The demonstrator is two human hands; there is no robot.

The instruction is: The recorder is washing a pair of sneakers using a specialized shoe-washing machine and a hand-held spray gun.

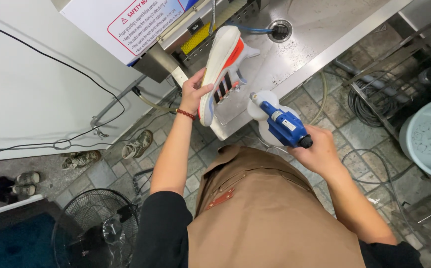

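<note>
You stand at a steel bench [324,47] with a sunken basin and a drain [280,31], a white machine [121,20] to its left, and over that basin you hold the work, so keep it there: any spray or runoff should fall on the steel, not on the tiled floor [205,149] or your brown apron [270,218]. The shoe [223,74] is in the air above the bench's front edge, its long axis running on a slant from lower left to upper right; which end is the toe I judge, not see, to be the upper one, nearest the drain. Its white sole faces left toward the machine and the striped side with the orange patch faces the sprayer [280,121]. Your left hand [193,92] is closed on the shoe's lower end, thumb across the sole's edge; hold it firm there so the shoe does not swing. Your right hand [317,151] is wrapped around the blue sprayer's rear grip, its pale nozzle end pointing up-left, just beside the shoe's side. Keep that nozzle aimed square at the striped panel and away from your left fingers.
</note>
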